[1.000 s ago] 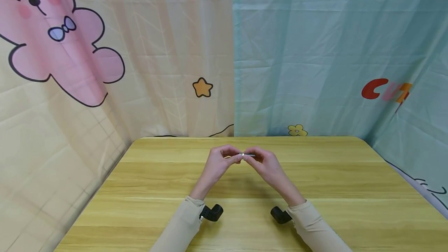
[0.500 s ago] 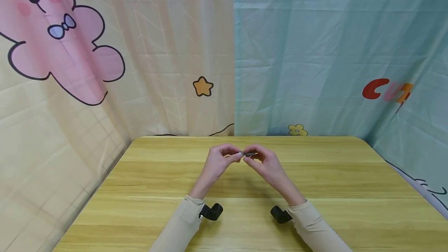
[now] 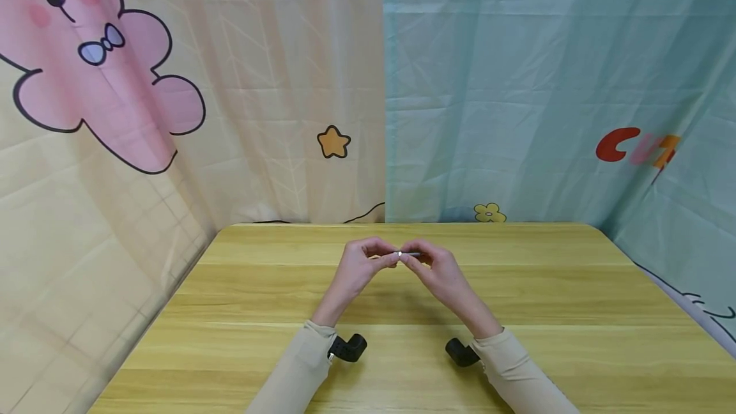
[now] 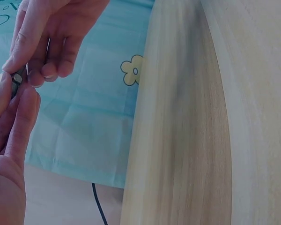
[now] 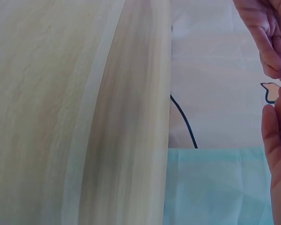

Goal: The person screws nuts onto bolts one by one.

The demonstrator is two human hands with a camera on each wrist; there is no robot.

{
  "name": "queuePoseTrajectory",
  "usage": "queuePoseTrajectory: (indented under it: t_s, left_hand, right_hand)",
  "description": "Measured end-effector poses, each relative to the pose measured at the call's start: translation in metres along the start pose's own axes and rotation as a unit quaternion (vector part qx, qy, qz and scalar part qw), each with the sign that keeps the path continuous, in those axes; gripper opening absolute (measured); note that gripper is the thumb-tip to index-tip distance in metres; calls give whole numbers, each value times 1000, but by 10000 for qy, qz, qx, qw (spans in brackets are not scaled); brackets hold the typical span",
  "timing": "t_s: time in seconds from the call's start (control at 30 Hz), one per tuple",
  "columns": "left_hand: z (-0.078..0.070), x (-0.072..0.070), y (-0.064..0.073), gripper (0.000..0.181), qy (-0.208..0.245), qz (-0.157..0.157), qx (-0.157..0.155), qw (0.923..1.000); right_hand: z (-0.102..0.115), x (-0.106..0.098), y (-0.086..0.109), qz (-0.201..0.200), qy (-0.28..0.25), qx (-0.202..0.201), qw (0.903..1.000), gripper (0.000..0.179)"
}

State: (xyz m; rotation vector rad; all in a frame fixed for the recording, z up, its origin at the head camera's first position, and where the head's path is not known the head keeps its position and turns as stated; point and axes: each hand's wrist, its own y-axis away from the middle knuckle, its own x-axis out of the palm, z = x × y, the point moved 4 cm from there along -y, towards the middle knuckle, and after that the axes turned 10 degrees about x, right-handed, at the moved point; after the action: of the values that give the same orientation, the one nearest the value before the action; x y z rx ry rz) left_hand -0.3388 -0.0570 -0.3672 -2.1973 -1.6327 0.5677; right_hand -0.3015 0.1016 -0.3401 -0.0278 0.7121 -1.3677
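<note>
Both hands meet in front of the person, raised over the wooden table. Between their fingertips is a small metal bolt, a thin grey shaft with a shiny bit at its left end. In the left wrist view its faceted metal part shows between the thumbs and fingers. The left hand pinches the bolt's left end with thumb and fingers. From the other side, the right hand pinches it along the shaft, fingers hiding part of it. In the right wrist view the bolt is almost wholly hidden.
Black wrist cameras sit on the left wrist and the right wrist. Behind the table's far edge hang a beige curtain and a teal curtain with printed figures.
Both hands stay in place over the table. Their fingertips shift slightly around the bolt, whose shiny end, darker half a second ago, catches the light again.
</note>
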Motion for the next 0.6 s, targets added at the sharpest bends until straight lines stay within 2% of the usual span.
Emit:
queuePoseTrajectory:
  t_s: [0.2,0.33,0.47,0.6]
  left_hand:
    - [-1,0,1,12,-42,-50,84,9999]
    - [-1,0,1,13,-68,-87,145,9998]
    - [-3,-1,2,12,-132,-135,161,9997]
    - [-3,-1,2,11,-138,-102,128,9998]
  right_hand:
    - [-1,1,1,-37,110,130,9998,11]
    - [-1,-1,1,26,-189,210,9996,16]
    - [0,-3,1,112,-471,-55,9988,18]
    - [0,-3,0,139,-483,-189,9986,14]
